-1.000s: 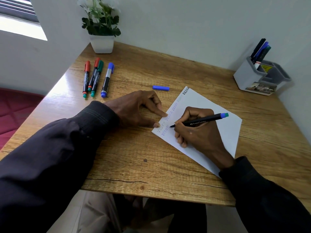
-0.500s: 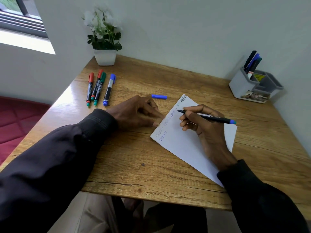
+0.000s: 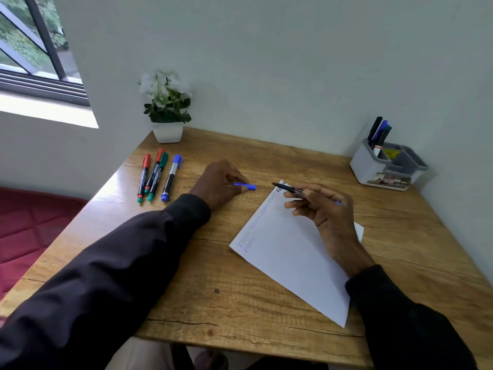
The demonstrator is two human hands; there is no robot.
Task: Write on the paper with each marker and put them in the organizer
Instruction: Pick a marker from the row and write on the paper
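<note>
Left hand (image 3: 218, 182) pinches the blue cap (image 3: 248, 186), right hand (image 3: 325, 209) holds the uncapped marker (image 3: 289, 188) over the paper (image 3: 288, 257).

Left hand (image 3: 218, 182), right hand (image 3: 324, 209) apart, fingers (image 3: 306, 202) curled.

Long black sleeves, soft and creased, cover my arms to the wrists: left sleeve (image 3: 106, 276) at seven o'clock, right sleeve (image 3: 416, 329) at five. Pale beige trousers (image 3: 144, 355) show at six.
</note>
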